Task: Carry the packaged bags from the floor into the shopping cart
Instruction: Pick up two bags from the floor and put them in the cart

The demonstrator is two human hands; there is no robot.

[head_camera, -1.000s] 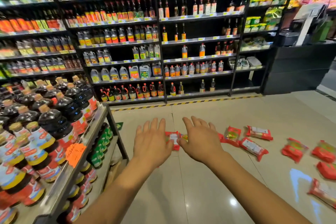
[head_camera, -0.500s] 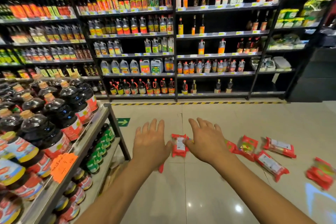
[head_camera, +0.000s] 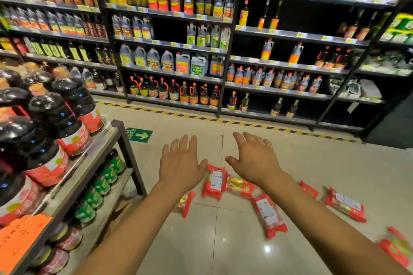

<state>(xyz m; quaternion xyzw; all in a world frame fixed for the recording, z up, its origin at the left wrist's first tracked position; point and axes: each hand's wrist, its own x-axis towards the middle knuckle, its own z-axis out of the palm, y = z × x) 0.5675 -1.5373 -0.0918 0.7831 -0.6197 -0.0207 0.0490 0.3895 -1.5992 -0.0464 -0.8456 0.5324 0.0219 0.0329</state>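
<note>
Head view: two bare arms reach forward over the tiled floor point(head_camera: 223, 241) of a shop aisle.
Left hand point(head_camera: 181, 163): palm down, fingers straight and spread, grasping nothing.
Right hand point(head_camera: 254, 158): same pose, fingers released, nothing held.
Packaged bags point(head_camera: 269, 216): red, scattered flat on the floor, mostly to the right of the arms.
Middle bag point(head_camera: 215, 182): lies between the two wrists.
Hidden: the left forearm covers part of a side bag point(head_camera: 186, 203); the right wrist overlaps a yellow-printed bag point(head_camera: 239, 186).
Cut off: the edge bag point(head_camera: 395, 250) is blurred and leaves the frame.
Unreadable: print on the bags' white labels.
Left side: bottle rack point(head_camera: 120, 136), orange tag point(head_camera: 20, 236) cropped.
</note>
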